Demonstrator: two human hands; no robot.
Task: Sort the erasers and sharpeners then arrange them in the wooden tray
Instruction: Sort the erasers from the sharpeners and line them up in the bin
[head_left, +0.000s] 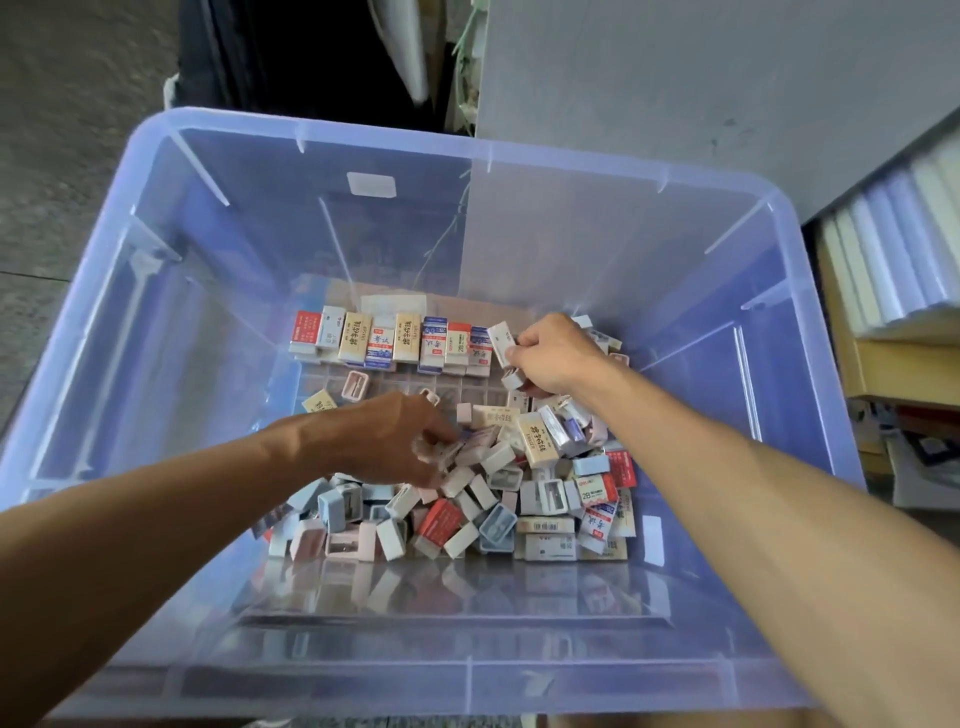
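Head view, landmark: a translucent blue storage bin (156, 322) seen from above, both of the person's forearms reaching into it.
Wooden tray: a gridded tray (415, 387) lies on the bin's floor, mostly covered; bare compartments show just in front of the far row.
Sorted row: wrapped erasers (387, 338) stand upright side by side along the tray's far edge, toward the bin's far wall.
Loose pile: mixed erasers and pastel sharpeners (498, 525) fill the tray's near and right parts, heaped toward the bin's near wall.
Right hand (553, 358): fingers curled, pinching a white wrapped eraser (501, 343) at the right end of the row; other pieces appear to lie under the palm.
Left hand (395, 441): over the pile's left-centre, fingers bent down onto small pale pieces; blurred, so I cannot tell whether it grips any.
Stray sharpener: a pink sharpener (356, 385) lies alone on the bare compartments.
Outside the bin: stacked white and yellow sheets (893, 260) stand beyond its right wall.
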